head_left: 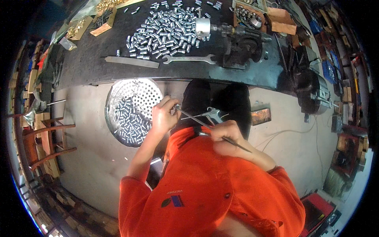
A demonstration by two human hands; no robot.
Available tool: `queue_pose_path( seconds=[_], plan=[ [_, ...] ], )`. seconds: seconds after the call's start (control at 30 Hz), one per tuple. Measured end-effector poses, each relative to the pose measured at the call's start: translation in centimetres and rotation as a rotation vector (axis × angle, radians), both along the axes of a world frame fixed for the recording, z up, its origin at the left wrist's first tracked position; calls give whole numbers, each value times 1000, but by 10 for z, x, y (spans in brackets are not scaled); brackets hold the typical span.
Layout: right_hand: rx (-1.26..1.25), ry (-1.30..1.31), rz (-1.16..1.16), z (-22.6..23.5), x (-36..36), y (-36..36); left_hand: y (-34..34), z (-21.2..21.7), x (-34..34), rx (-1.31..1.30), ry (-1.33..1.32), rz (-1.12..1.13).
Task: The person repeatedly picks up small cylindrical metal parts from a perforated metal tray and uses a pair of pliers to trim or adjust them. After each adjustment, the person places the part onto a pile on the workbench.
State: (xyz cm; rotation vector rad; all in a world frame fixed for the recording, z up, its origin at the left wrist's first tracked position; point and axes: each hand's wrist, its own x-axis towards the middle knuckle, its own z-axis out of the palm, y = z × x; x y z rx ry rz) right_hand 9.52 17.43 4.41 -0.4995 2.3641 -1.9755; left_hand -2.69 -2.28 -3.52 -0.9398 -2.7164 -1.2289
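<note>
At eleven o'clock on the table (98, 67) I see two open brown cardboard boxes (103, 24), the nearer one holding dark pieces, the other brass-coloured ones. At one o'clock sits an open orange-brown carton (282, 21). On my orange shirt, at six o'clock, there is a small red-and-blue chest emblem (173, 201). I see no screens.

Bench top: crowded — a heap of small metal sleeves (167, 29), a spanner (189, 59) and a flat bar (132, 62) lie along its front edge.
Right of bench: blocked by the dark machine (241, 43).
Below left hand (164, 116): the perforated pan (132, 112) fills the space.
Between hands: a thin rod (213, 130) crosses — right hand (229, 138) close by.
Floor, left: open concrete.
</note>
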Motion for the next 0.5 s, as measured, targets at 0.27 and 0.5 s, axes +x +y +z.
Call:
queue_pose_path(
  seconds=[0.27,0.5],
  plan=[
    [39,-24,-38,-6,-2,0,-5,-2,-1,21,-21,6],
    [60,-27,16,-5,-9,-5,1,9,5,99,53,-131]
  ],
)
